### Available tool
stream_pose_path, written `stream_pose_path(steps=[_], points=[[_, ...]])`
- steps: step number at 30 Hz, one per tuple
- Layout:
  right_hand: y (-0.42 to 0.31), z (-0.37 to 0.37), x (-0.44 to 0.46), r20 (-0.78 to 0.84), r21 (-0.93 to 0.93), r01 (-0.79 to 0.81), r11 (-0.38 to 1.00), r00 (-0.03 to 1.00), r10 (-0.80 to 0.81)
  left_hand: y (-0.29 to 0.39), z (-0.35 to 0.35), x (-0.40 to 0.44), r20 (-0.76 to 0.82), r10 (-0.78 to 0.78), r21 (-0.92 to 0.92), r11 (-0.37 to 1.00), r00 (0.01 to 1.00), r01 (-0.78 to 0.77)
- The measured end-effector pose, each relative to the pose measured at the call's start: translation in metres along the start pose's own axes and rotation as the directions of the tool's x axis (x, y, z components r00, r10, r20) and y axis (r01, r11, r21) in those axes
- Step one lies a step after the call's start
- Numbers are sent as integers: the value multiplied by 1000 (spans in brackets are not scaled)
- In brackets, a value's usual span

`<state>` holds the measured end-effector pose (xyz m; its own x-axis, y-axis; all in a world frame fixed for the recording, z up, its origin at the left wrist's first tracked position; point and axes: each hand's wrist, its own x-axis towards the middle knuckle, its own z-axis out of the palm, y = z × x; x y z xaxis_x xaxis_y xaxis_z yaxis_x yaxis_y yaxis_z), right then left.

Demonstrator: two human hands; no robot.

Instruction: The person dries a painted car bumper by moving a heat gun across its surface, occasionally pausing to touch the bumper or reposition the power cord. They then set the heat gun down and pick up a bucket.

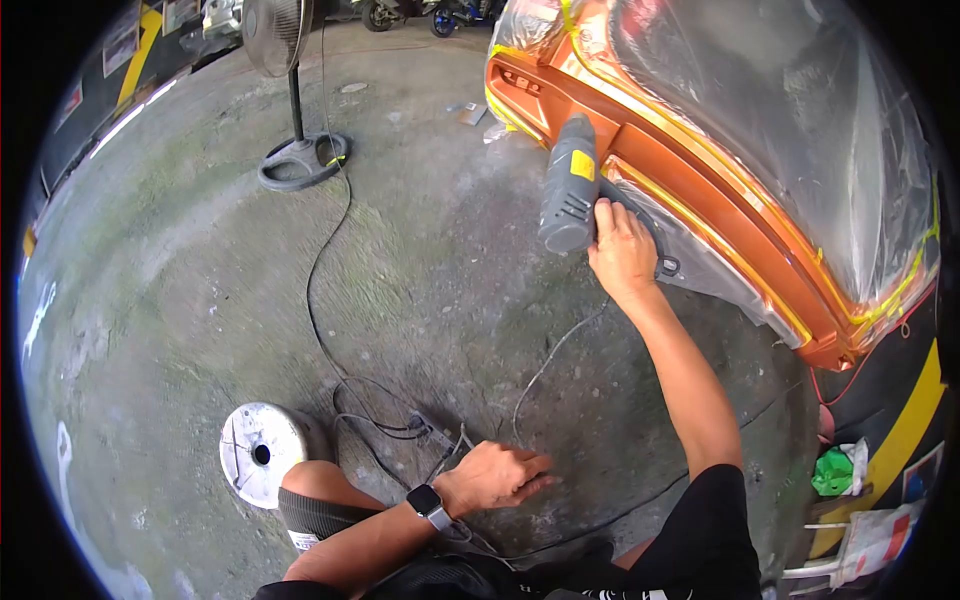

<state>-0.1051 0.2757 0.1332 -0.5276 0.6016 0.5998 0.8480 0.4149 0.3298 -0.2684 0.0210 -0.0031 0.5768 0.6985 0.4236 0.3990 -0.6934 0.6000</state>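
My right hand (625, 245) is wrapped round the handle of a grey heat gun (572, 195) with a yellow label. The nozzle points at an orange painted car panel (690, 185), close to its near end; whether it touches cannot be made out. Masking tape (705, 220) and clear plastic sheeting (780, 130) border the panel. Low in front of me, my left hand (497, 475) hangs over the floor with loosely bent fingers, slightly apart, and nothing visible in them. A smartwatch (428, 505) is on that wrist. Just beyond it lies a power strip (432, 430) with cords.
A pedestal fan (295, 165) stands at the upper left, its black cord (312, 290) running across the concrete floor. By my knee is a white spool-like drum (262, 455). The heat gun's cord (550, 355) trails over the floor. Green and white packaging (838, 470) lies at right.
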Motion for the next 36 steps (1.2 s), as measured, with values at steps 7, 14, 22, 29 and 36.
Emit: stream_pose_path(steps=[7, 14, 22, 29, 36], points=[[2, 21, -73, 108, 134, 91, 987, 989, -106, 15, 18, -1, 42, 6, 137, 990, 999, -12], [41, 9, -126, 22, 167, 57, 984, 998, -61, 27, 36, 15, 120, 26, 192, 980, 992, -49], [115, -48, -151, -118, 197, -61, 978, 989, 86, 38, 66, 46, 182, 25, 226, 972, 983, -67], [191, -94, -230, -124, 135, -179, 975, 973, 196, 47, 97, 72, 272, 31, 158, 984, 962, -77], [278, -136, -334, -86, 79, -395, 915, 912, 401, 53, 125, 85, 287, 62, 111, 989, 956, -98]])
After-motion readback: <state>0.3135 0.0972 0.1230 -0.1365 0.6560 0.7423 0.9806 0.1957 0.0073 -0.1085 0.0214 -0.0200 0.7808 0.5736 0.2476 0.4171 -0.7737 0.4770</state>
